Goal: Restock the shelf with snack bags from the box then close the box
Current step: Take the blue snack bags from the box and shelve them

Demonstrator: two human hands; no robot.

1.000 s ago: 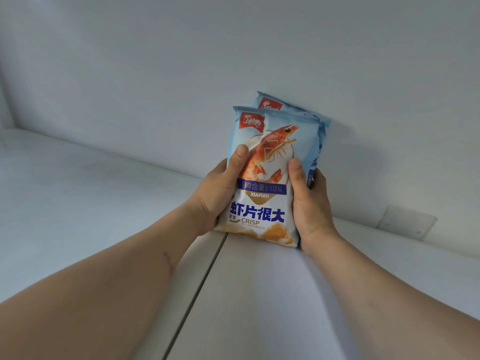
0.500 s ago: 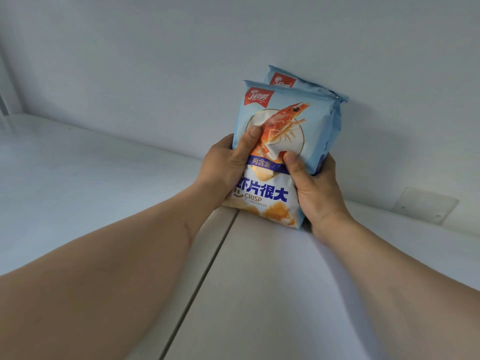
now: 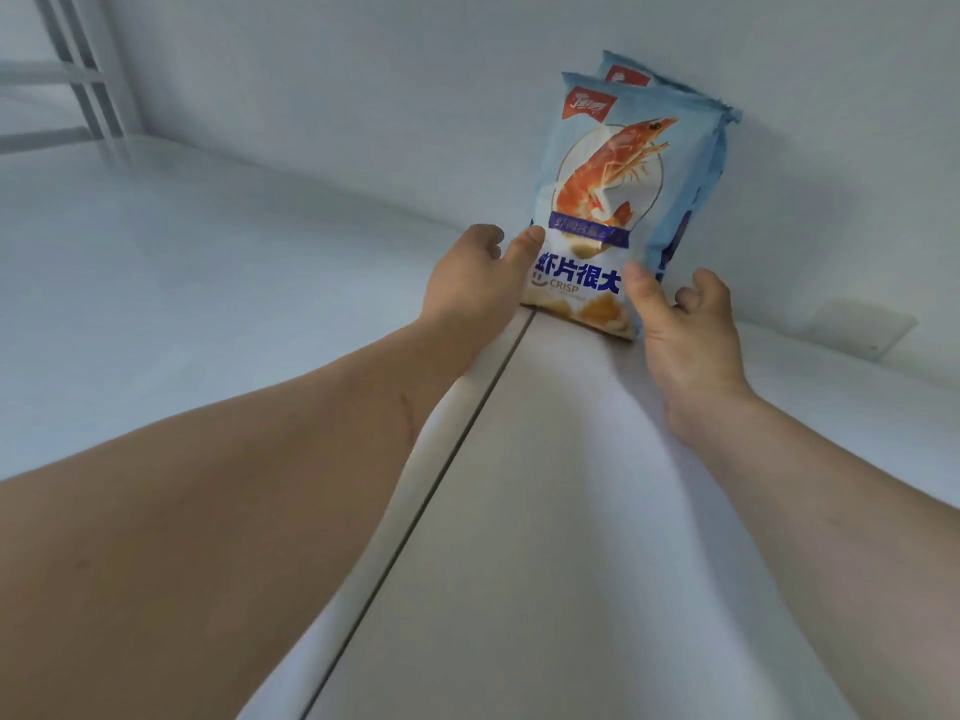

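There is only one view, from a camera worn on the person's head, so no second view overlaps it. It faces forward and a little down along both forearms toward the front snack bag [image 3: 605, 200], which stands on the white shelf [image 3: 545, 511] against the back wall [image 3: 363, 96]. The bag sits above the middle of the frame, near enough to read its print. The wide lens stretches the forearms below the bag. Left of the bag, far off, a blurred white frame [image 3: 78, 80] shows.
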